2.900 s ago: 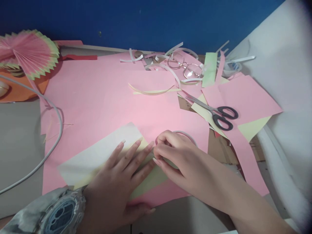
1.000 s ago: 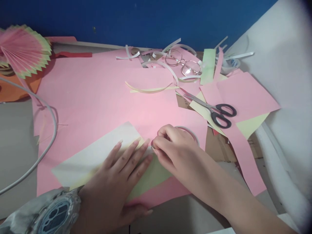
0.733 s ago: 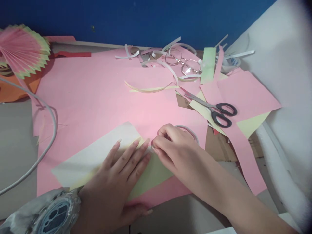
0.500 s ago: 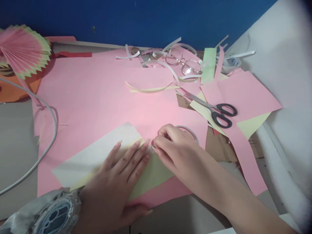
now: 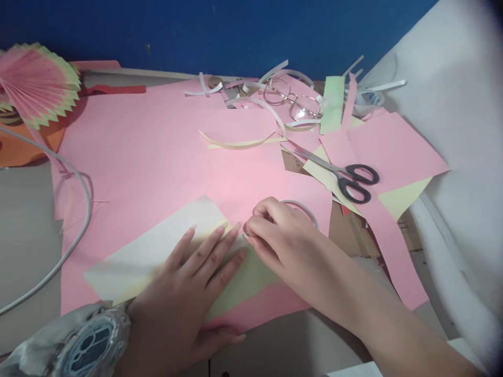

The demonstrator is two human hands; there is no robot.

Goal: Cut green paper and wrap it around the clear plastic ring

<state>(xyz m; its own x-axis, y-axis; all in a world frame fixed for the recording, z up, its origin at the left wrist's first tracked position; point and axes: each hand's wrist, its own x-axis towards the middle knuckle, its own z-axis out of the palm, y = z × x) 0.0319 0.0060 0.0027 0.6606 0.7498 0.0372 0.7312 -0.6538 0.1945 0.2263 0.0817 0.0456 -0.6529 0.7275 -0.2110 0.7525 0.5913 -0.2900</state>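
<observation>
My left hand (image 5: pixel 204 272) lies flat with fingers spread, pressing on a folded pale yellow-green paper (image 5: pixel 157 246). Its whitish flap runs up to the left, and a greener part (image 5: pixel 247 283) shows between my hands. Just right of the left fingertips, my right hand (image 5: pixel 283 235) is closed in a pinch at the paper's edge. A small whitish bit of tape (image 5: pixel 240 242) shows by the pinched fingers. Behind that hand curves the thin pale rim of a ring (image 5: pixel 308 208), which looks like a tape roll, mostly hidden. Large pink paper (image 5: pixel 157 157) lies underneath.
Black-handled scissors (image 5: pixel 346 175) lie to the right on paper offcuts. Eyeglasses (image 5: pixel 293 99), curled strips (image 5: pixel 239 144) and a green paper piece (image 5: pixel 332 104) are at the back. A pleated paper fan (image 5: pixel 39 84) and a grey cable (image 5: pixel 84 204) are on the left.
My left index finger has shifted slightly to the right, away from the finger beside it. The right hand keeps its pinch at nearly the same spot. The whole view has shifted slightly.
</observation>
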